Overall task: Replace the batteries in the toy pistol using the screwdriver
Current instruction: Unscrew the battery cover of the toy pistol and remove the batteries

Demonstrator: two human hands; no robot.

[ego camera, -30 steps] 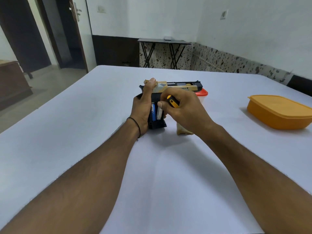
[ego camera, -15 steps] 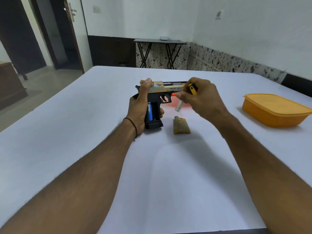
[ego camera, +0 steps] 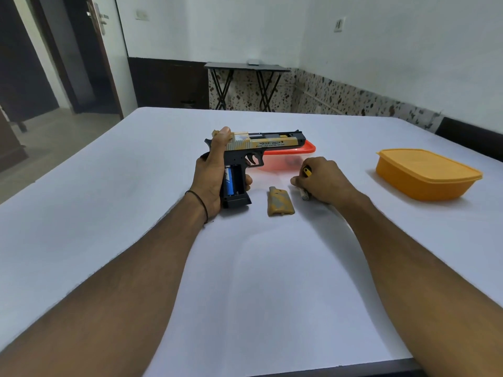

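Observation:
My left hand (ego camera: 211, 175) grips the black-and-tan toy pistol (ego camera: 261, 145) by its handle, barrel pointing right. The handle's battery bay is uncovered, with one blue battery (ego camera: 229, 180) inside and the slot beside it bare. The tan grip cover (ego camera: 280, 201) lies on the table just right of the pistol. My right hand (ego camera: 324, 180) rests low on the table right of the cover, curled round the yellow-and-black screwdriver (ego camera: 307, 170). A silver battery (ego camera: 303, 194) sits at its fingertips, touching the table.
A clear tub with a red rim (ego camera: 302, 152) stands behind the pistol. An orange lidded container (ego camera: 427, 172) sits at the right. The white table (ego camera: 245, 268) ends close to me; a folding side table (ego camera: 246, 68) stands by the far wall.
My right hand pulled the silver battery out of the handle, swung right and came down to the table beside the cover. The left hand kept hold of the pistol.

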